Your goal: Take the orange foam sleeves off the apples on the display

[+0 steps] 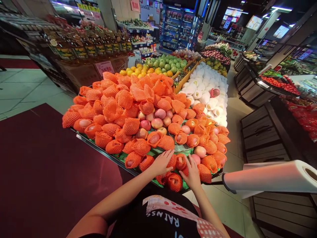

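Observation:
A sloping display holds apples in orange foam nets point(123, 99), piled high at the left and lower at the right. My left hand point(162, 163) lies with stretched fingers along a netted apple point(171, 162) near the front edge. My right hand point(192, 172) has its fingers spread beside another netted apple point(181, 162), thumb and fingertips at its side; whether they press on it I cannot tell. Below and between the hands sits one more netted apple point(174, 181). Bare apples point(157, 123) show in the middle of the pile, and a bare pink apple point(196, 159) lies behind my right fingers.
A roll of clear plastic bags point(269, 177) juts out at the right. Fruit in white foam nets point(198, 89) fills the back right section, with green fruit point(165, 62) and yellow-orange fruit point(138, 70) behind. Bottles point(81, 48) line a stand at the left.

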A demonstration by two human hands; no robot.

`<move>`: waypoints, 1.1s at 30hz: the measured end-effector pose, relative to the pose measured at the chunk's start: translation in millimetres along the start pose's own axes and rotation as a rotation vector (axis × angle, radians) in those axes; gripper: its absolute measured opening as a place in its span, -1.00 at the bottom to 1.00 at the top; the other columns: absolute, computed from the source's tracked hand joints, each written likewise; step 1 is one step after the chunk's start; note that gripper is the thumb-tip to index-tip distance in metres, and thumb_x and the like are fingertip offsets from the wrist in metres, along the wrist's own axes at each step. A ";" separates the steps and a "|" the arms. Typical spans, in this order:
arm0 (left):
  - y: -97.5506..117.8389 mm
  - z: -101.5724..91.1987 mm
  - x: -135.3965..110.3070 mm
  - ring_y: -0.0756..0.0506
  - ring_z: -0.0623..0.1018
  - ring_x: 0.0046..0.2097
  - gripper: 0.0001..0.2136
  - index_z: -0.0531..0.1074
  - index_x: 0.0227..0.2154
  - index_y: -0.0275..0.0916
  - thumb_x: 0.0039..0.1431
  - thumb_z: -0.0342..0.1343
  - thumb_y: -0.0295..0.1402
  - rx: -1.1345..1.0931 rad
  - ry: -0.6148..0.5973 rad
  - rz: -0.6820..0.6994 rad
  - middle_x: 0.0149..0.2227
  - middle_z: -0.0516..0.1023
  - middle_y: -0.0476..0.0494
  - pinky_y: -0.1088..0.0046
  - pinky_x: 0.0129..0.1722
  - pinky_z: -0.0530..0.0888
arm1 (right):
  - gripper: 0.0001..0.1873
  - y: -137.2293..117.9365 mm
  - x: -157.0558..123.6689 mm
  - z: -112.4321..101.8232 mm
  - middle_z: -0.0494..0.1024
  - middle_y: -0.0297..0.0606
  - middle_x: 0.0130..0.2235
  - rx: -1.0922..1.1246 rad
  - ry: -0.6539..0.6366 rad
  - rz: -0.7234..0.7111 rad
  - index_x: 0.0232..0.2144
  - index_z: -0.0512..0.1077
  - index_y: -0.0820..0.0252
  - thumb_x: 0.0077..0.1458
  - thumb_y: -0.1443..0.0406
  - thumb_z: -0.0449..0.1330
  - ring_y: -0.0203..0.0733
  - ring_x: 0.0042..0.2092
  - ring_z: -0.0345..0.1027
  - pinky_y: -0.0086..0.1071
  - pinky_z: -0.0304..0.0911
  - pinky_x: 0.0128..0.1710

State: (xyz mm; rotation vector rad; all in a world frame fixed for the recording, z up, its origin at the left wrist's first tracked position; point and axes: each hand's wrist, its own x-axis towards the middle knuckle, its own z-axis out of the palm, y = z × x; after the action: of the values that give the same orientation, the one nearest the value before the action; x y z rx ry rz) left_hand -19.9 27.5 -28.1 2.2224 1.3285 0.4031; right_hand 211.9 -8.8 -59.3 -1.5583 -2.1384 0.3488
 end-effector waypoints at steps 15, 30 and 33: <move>-96.1 -172.1 100.0 -0.31 0.13 0.41 -0.62 0.41 0.05 -0.27 0.19 0.10 -0.26 0.086 0.751 -0.133 0.34 0.20 -0.37 0.03 0.40 0.14 | -0.42 -13.9 -156.0 25.6 0.48 -0.07 0.17 0.248 0.419 0.580 0.18 0.34 0.11 0.21 -0.01 0.15 0.17 0.16 0.39 0.13 0.32 0.14; -118.1 -207.4 169.1 -0.40 -0.12 0.47 -0.39 0.33 0.13 -0.53 0.11 0.16 -0.18 0.167 0.682 -0.363 0.42 -0.06 -0.62 -0.06 0.42 -0.09 | -0.53 -67.7 -169.3 26.5 0.53 -0.06 0.11 0.217 0.506 0.662 0.15 0.37 0.15 0.27 0.09 0.14 0.02 0.03 0.49 -0.06 0.44 0.04; -121.4 -216.1 175.7 -0.44 -0.12 0.46 -0.47 0.39 -0.02 -0.62 0.12 0.21 -0.20 0.166 0.598 -0.413 0.41 -0.08 -0.72 -0.07 0.42 -0.13 | -0.57 -79.5 -155.4 23.2 0.52 -0.08 0.13 0.199 0.468 0.590 0.15 0.37 0.12 0.28 0.15 0.13 0.01 0.08 0.46 -0.04 0.40 0.10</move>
State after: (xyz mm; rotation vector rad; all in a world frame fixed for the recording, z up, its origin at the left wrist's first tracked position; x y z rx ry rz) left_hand -131.7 288.9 79.3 1.9431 2.1452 0.8657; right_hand 172.8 -179.7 -76.6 -1.9000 -1.2359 0.3294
